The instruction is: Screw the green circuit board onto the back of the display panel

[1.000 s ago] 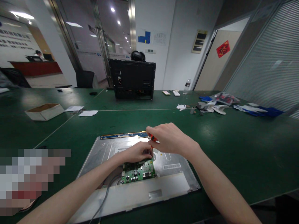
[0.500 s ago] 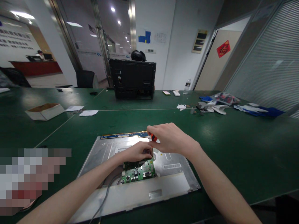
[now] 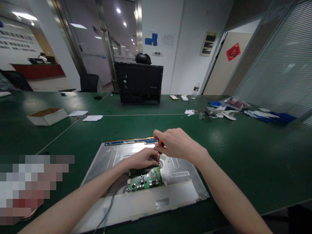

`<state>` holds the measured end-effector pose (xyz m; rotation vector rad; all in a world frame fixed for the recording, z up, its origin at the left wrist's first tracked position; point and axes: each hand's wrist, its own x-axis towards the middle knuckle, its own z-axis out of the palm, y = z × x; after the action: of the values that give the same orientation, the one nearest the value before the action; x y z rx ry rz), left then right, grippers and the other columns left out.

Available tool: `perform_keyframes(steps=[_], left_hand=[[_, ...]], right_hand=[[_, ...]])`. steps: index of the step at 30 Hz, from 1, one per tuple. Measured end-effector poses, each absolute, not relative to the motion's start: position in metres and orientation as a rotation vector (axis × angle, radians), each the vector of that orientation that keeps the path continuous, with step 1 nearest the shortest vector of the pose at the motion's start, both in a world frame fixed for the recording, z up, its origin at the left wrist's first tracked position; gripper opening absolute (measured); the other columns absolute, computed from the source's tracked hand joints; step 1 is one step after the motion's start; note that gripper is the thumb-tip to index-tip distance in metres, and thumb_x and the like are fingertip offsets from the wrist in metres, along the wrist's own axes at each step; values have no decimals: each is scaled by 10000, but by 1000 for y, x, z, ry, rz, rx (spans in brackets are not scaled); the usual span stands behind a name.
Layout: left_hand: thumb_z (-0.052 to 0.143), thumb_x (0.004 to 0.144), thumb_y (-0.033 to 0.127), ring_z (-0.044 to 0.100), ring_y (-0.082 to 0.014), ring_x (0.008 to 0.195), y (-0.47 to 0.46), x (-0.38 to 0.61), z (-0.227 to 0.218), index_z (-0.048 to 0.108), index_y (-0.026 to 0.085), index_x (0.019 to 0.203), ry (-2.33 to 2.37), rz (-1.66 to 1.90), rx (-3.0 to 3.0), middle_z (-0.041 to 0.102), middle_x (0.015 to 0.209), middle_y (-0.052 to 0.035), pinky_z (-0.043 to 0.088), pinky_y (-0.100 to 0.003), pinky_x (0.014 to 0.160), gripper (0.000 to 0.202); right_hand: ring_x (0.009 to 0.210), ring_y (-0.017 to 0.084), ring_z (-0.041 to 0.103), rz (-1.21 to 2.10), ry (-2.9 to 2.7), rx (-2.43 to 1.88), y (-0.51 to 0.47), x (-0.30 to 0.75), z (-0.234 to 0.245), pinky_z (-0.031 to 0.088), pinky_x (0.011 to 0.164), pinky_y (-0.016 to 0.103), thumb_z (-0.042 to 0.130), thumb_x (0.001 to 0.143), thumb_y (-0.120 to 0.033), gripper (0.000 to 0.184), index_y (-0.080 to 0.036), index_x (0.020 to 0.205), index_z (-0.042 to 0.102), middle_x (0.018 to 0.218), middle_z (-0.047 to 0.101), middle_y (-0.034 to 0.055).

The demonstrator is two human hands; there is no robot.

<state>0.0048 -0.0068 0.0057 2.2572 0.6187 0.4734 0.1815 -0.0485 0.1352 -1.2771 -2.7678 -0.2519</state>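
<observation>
A silver metal display panel (image 3: 180, 191) lies flat on the table before me, with a blue circuit strip (image 3: 129, 142) along its far edge. On its middle sits a green circuit board (image 3: 145, 180). My right hand (image 3: 176, 143) is closed around the orange-and-black handle of a screwdriver (image 3: 160, 144), its shaft pointing down to the board's far right corner. My left hand (image 3: 146, 158) rests at the board's far edge, fingers curled close to the shaft; whether they pinch the shaft or something smaller is hidden. A grey cable (image 3: 110, 208) runs from the board over the panel's near edge.
A black monitor housing (image 3: 138, 84) stands upright at the table's far side. An open white box (image 3: 47, 117) and papers (image 3: 93, 118) lie to the left. Gloves (image 3: 229, 114), a plastic bag (image 3: 235, 102) and a water bottle (image 3: 195, 91) are at the back right.
My right hand's fingers have shifted slightly on the screwdriver, and more of its orange handle shows. My left hand stays in place.
</observation>
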Motion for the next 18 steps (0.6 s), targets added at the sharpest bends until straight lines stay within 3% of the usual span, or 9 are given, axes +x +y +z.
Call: perform_keyframes(steps=[9,18], left_hand=[[655,787,154,605,-154,764,1,2,-7,663,137,850,584,507,2199,668,822,-21,455,-220,695,66],[640,793,149,595,-152,771,0,0,-3,675,145,844,589,481,2229,672,826,-20,440,-221,706,62]], right_hand=[[656,145,564,-143,-2781,-1118,-53,186,136,203,484,274,504,814,-259,199,-194,1001,491,874,657,17],[639,149,565,-227,-2780,-1225,-51,182,137,178,492,279,515,853,-327,153,-199,935,507,800,668,16]])
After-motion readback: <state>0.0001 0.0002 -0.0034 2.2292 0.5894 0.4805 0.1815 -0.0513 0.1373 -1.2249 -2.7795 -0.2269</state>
